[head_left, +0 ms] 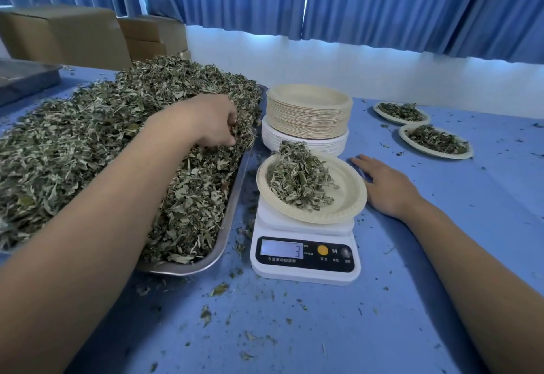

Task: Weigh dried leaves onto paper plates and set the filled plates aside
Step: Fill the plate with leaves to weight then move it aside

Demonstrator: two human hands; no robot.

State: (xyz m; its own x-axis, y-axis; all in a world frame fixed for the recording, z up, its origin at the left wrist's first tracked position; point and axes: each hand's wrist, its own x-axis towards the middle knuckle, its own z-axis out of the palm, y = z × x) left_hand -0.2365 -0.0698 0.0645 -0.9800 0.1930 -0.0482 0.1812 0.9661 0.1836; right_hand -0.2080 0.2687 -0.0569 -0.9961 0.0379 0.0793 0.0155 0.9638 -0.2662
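A big heap of dried leaves fills a metal tray on the left. My left hand is in the heap near the tray's right edge, its fingers curled round a pinch of leaves. A paper plate with a small pile of leaves stands on a white kitchen scale; the display reads 3. My right hand lies flat on the blue table just right of that plate, fingers straight. Two filled plates stand at the far right.
A tall stack of unused paper plates stands behind the scale. Cardboard boxes and another metal tray sit at the back left. Leaf crumbs litter the blue table. Blue curtains hang behind.
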